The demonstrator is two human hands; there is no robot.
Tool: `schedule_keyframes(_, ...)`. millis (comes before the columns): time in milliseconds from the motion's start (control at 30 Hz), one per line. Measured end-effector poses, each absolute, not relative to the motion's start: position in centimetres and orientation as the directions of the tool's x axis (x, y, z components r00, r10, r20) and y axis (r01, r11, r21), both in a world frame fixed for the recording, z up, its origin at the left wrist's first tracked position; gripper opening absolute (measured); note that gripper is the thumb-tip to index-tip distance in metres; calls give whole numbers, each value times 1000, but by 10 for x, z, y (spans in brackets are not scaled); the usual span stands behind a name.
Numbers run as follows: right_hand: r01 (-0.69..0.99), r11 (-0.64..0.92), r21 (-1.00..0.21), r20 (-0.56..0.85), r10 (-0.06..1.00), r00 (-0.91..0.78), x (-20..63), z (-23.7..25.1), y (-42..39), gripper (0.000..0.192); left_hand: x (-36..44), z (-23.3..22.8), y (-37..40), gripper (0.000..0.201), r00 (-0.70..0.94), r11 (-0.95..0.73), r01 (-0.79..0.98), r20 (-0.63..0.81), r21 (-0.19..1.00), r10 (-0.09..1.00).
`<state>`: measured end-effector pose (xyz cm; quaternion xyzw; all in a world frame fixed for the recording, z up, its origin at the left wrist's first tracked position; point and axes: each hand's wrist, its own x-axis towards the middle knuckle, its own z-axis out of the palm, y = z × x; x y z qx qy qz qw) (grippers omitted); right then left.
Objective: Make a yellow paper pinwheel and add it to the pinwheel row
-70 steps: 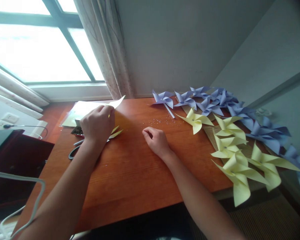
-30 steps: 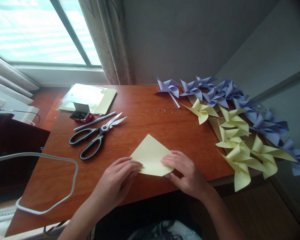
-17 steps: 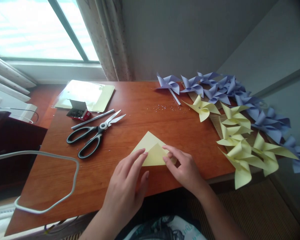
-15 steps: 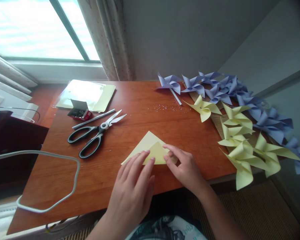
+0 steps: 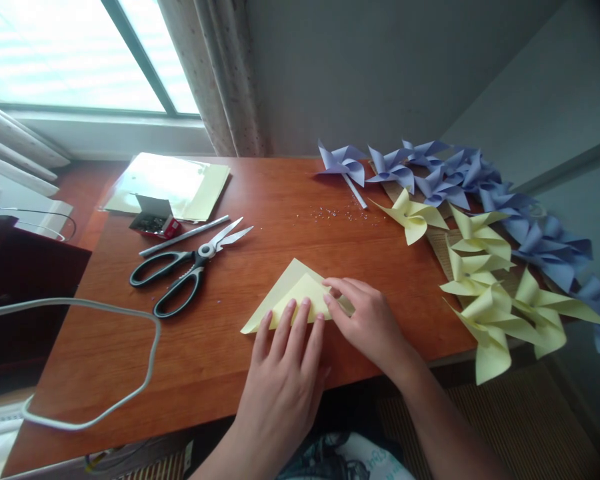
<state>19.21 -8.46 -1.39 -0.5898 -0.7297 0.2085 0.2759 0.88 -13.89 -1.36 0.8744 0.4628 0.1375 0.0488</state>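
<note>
The desk carries everything here. Along its right side lie the blue pinwheels, with the yellow pinwheels nearer the person; neither group has shifted since the earlier views. At the far left is a stack of paper, partly under shiny, clear wrapping.

The hands show the main change. Half a second ago the left hand had its fingers arched and closer together; now they are spread wide and laid across the folded flap, apparently pressing it down rather than gripping it. The right hand is narrow, seemingly holding the right end of the sheet between thumb and fingers, much as before; its hidden fingers cannot be made out.

The scissors lie with blades apart, untouched, left of the work. The sheet is at the middle of the desk, near the person's edge. A second ago it lay unfolded as a diamond; now its near corner is turned up over the far half, and the tip has moved closer to the far corner, though a paler margin is left showing. I judge the fold as being lined up and flattened, not yet sharply creased.

Smaller again are the stick beyond the scissors, the open red box beside it, and the scattered specks, none of them touched.
</note>
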Motion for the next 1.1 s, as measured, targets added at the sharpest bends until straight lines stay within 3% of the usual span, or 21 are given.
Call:
schedule_keyframes(167,737,263,-623,203,964,-172,193,-13,-74,20,9,-15,-139,64,513,-535,815,152,223,845)
schedule_keyframes(333,712,378,-591,224,926,-305,190,-11,-51,21,10,-14,-138,68,509,-524,818,128,236,851)
schedule_keyframes(567,705,514,-488,145,845,-515,177,-11,-20,37,11,-14,-137,67,505,-516,824,111,235,856)
schedule_keyframes(800,730,571,-375,70,803,-592,167,-3,-9,41,12,-10,-132,64,503,-512,827,100,231,858)
schedule_keyframes(933,729,513,-453,64,834,-548,165,0,-10,37,13,-11,-130,64,484,-490,840,83,232,871)
schedule_keyframes(1100,624,296,-723,48,923,-382,172,-6,-14,44,13,-11,-128,65,504,-510,833,87,216,860)
